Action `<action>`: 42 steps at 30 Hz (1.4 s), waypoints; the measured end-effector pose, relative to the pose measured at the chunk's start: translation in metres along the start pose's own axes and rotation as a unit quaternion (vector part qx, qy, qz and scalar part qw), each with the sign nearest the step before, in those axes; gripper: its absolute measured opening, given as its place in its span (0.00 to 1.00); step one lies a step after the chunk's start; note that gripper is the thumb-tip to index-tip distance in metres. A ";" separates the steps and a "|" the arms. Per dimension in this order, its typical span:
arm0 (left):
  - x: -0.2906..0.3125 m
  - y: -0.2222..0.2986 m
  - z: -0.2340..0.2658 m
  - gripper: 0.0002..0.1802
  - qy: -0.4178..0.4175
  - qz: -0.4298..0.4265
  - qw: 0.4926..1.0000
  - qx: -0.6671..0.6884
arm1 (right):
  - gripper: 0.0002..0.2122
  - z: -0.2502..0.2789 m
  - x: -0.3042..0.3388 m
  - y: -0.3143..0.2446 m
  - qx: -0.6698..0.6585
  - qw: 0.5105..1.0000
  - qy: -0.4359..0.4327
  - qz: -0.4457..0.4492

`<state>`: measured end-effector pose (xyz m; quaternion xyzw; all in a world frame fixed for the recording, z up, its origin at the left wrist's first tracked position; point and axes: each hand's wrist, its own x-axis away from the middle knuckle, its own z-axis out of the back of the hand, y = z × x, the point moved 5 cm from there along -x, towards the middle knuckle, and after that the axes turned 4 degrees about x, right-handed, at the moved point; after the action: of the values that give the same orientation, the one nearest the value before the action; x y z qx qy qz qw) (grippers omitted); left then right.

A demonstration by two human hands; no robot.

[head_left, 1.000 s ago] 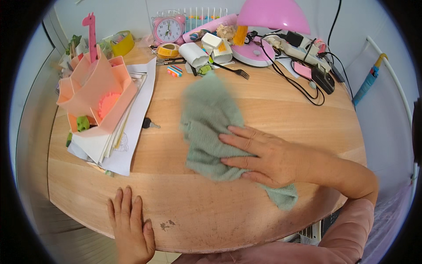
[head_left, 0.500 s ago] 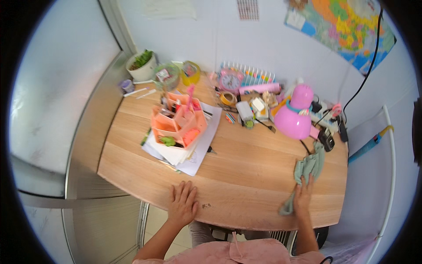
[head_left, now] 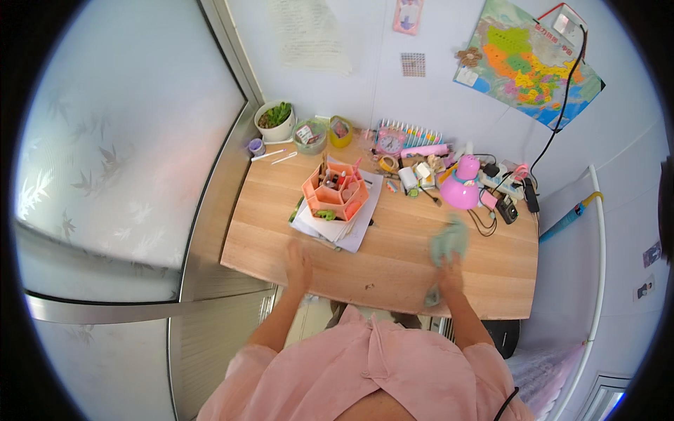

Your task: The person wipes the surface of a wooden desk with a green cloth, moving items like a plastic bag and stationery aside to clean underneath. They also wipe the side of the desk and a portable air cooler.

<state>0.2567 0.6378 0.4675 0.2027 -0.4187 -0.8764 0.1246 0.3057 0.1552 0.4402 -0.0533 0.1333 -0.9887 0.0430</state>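
My right hand [head_left: 451, 276] presses on a grey-green cloth [head_left: 448, 242] on the right part of the wooden table [head_left: 400, 270]. The cloth bunches ahead of my fingers, and a tail of it hangs back beside my wrist; both are blurred. Near the front edge, on the left, my left hand [head_left: 298, 263] lies outstretched on the wood with nothing in it, its fingers somewhat smeared. Beyond it, a peach desk organizer [head_left: 335, 191] holding pens and small items stands on a stack of papers [head_left: 357, 237].
A pink desk lamp [head_left: 460, 191] stands beyond the cloth, with black cables [head_left: 484, 224] beside it. Along the back are a potted plant [head_left: 275, 121], a green tub [head_left: 309, 137], a yellow container [head_left: 340, 132], a pink clock [head_left: 390, 141] and a power strip [head_left: 500, 185].
The cloth and my right hand have moved left, away from the lamp's cables. My left hand has turned slightly and stays by the front edge. The view has tilted and shifted.
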 end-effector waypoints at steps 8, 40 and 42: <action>-0.151 -0.062 -0.027 0.25 -0.038 0.185 0.970 0.151 | 0.21 -0.013 -0.005 -0.016 -0.007 0.983 0.061 -0.175; -0.100 -0.033 -0.080 0.18 -0.117 0.331 0.898 0.265 | 0.21 -0.016 0.001 -0.043 0.052 0.995 0.086 -0.017; -0.131 -0.045 -0.058 0.15 -0.104 0.310 0.927 0.184 | 0.21 -0.012 -0.002 0.017 0.014 0.957 0.130 -0.259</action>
<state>0.3975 0.6771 0.4322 -0.0099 -0.6255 -0.7176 0.3061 0.3073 0.1417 0.4241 0.0436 0.1059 -0.9661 -0.2314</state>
